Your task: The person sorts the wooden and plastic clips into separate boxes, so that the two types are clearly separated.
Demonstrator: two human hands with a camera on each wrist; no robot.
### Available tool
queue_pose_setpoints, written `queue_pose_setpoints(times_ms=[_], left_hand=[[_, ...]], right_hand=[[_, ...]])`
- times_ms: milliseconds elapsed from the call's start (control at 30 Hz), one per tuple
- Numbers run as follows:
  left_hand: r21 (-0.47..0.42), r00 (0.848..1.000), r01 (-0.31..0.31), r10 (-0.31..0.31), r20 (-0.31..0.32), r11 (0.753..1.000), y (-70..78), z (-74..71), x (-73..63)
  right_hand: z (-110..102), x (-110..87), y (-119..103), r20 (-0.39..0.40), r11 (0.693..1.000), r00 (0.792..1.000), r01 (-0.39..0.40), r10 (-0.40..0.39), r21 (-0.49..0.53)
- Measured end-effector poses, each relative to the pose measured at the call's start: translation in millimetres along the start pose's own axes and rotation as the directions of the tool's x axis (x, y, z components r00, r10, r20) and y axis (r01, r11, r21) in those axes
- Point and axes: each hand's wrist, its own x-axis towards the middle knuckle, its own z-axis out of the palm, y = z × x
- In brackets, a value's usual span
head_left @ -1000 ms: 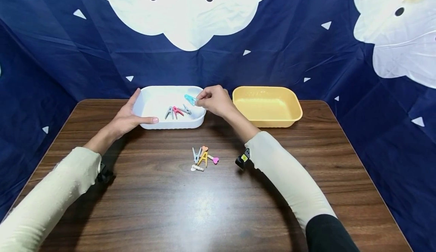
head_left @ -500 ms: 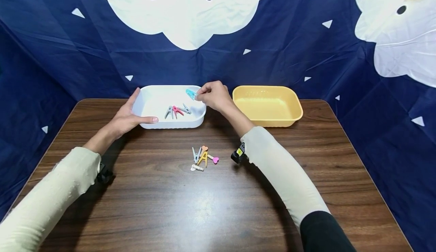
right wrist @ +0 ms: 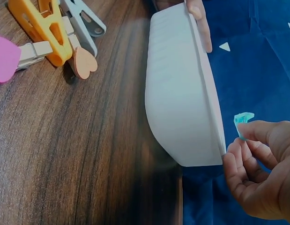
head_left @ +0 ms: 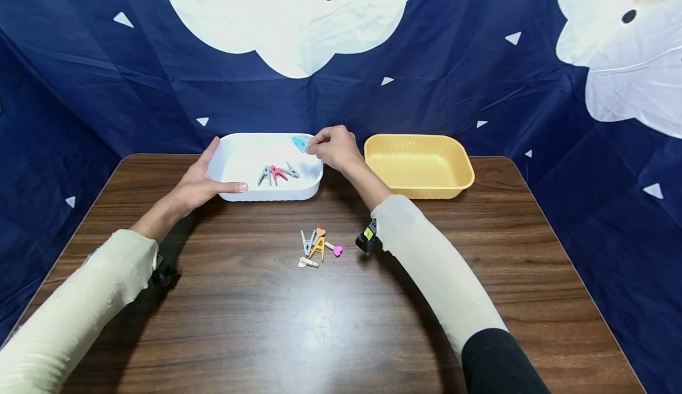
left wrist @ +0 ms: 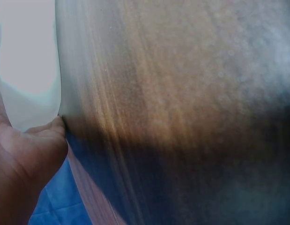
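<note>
My right hand [head_left: 337,148] pinches a light blue clothespin [head_left: 299,144] between thumb and fingers, above the right end of a white plastic basin [head_left: 272,195]. In the right wrist view, the clothespin [right wrist: 241,123] sticks up beyond the fingertips, and the curled lower fingers are right at the basin's rim. My left hand [head_left: 196,184] rests against the basin's left end with straight fingers, its thumb lying along the front side. Inside the basin, two grey clothespins [head_left: 264,175] lie on either side of a pink clothespin [head_left: 277,174].
On the brown table [head_left: 240,299], nearer me, lies a small pile: a grey clothespin [head_left: 307,244], a yellow clothespin [head_left: 318,248] and several heart-topped wooden clips [head_left: 337,251]. A yellow basin [head_left: 418,193] stands to the right of the white one. Dark blue cloth [head_left: 346,107] hangs behind.
My right hand, pinching the blue clothespin, has shifted slightly up and away from me, and its forearm has swung left. My left hand and the other clothespins stay in place.
</note>
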Motion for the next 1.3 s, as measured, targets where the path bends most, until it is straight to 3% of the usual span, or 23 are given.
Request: queue_pose_setpoints(times_ms=[567,1300], left_hand=[[0.004,1.000,0.005,-0.005,-0.001,1.000,0.5,-0.2,-0.8],[0.014,1.000,0.010,-0.009,-0.009,1.000,3.9,0.8,-3.0]], right_hand=[[2.6,4.6,2.4,0.009,0.999,0.999,-0.039,0.040,-0.023],[-3.1,-17.7,9.1,0.036,0.997,0.998,0.055,-0.057,0.057]])
